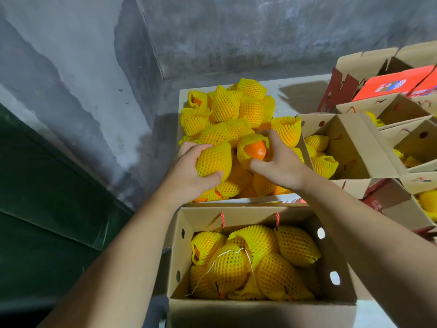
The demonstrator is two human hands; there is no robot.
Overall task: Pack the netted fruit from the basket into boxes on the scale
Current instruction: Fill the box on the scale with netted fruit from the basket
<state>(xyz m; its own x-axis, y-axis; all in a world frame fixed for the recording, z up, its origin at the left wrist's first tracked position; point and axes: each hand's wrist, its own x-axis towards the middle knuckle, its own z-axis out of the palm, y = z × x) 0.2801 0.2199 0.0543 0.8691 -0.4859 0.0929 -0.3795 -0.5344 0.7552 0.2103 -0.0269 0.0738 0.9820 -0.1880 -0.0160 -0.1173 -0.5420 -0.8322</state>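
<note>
A heap of oranges in yellow foam nets (231, 114) fills the basket (180, 95) ahead of me. My left hand (189, 171) grips one fully netted fruit (214, 158) at the heap's near left. My right hand (281, 162) grips another netted fruit (254, 149) whose orange skin shows through the net's open end. Close to me stands an open cardboard box (179, 263) with red cord handles, holding several netted fruit (255, 261). The scale under it is hidden.
Several open cardboard boxes (352, 147) stand at the right, some with netted fruit inside, plus a red printed box (392, 84) behind them. A grey concrete wall (94, 67) rises at the left and back. A dark green surface (47, 197) lies low left.
</note>
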